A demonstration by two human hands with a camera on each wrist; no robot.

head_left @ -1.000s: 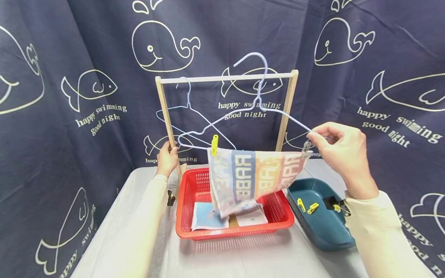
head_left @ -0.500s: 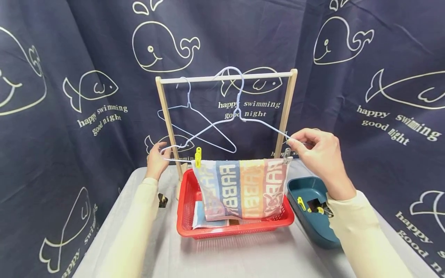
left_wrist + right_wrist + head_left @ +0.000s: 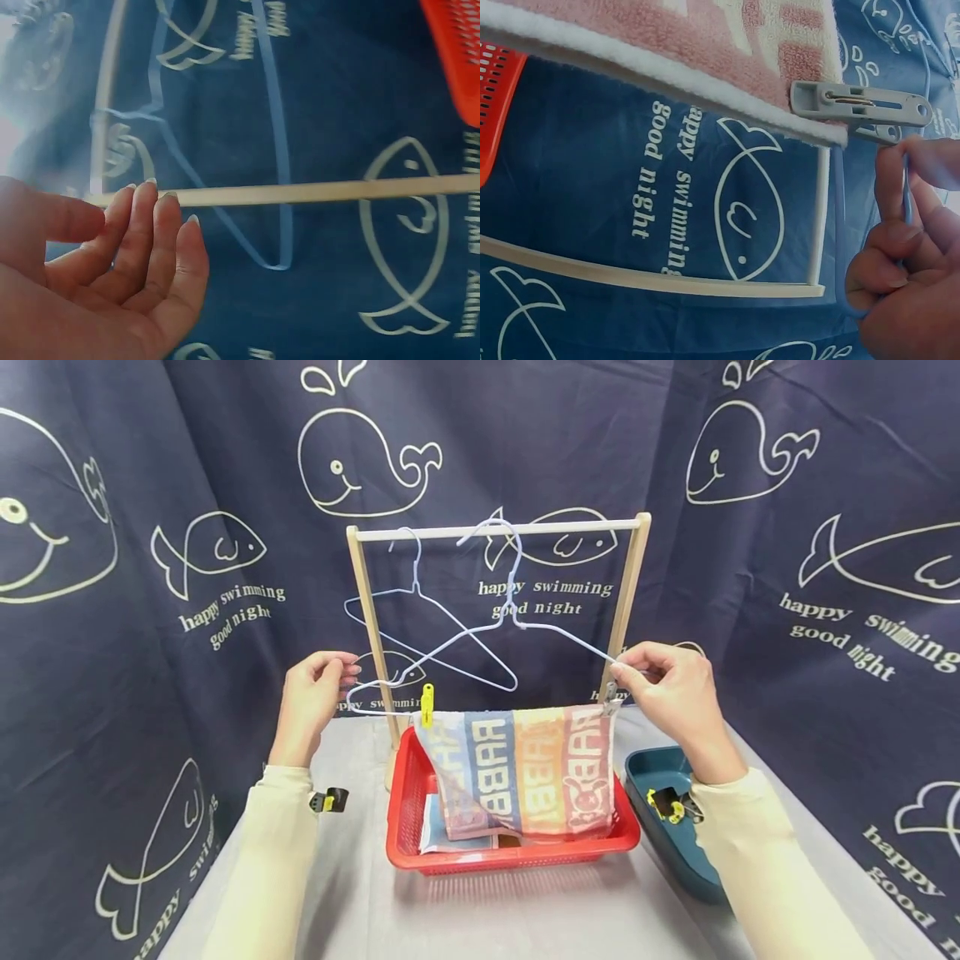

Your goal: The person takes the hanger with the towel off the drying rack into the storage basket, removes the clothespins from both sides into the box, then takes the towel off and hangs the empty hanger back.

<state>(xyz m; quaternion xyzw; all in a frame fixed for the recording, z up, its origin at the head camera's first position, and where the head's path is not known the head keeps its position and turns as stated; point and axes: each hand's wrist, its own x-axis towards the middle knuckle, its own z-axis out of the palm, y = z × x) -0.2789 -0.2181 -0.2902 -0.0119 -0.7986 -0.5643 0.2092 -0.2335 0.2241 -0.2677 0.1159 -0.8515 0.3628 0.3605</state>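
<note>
1. Towel (image 3: 540,777) hangs over red basket (image 3: 517,858) from hanger (image 3: 512,602); yellow peg (image 3: 427,706) & grey peg (image 3: 855,111) clip its top corners, prob. so it hangs flat.
2. R hand (image 3: 671,689): grip pinches hanger's R end, prob. for support.
3. L hand (image 3: 309,702): fingers loosely curved, nothing held, nr hanger's L end.
4. 2nd hanger (image 3: 417,585) on rack (image 3: 570,528) behind, prob. limits room.
5. Blue tray (image 3: 675,860) on desk (image 3: 480,918), partly behind R sleeve (image 3: 772,860).

Worn on the head, one camera looks forward and down across the desk (image 3: 480,920), framing the rack (image 3: 442,533) at center. Wrist cameras, closer and turned sideways, catch left-hand fingers (image 3: 139,240) at lower left, right-hand fingers (image 3: 881,270) at lower right. All three views share the rack and the red basket (image 3: 517,859), cut by both wrist frames' edges.
</note>
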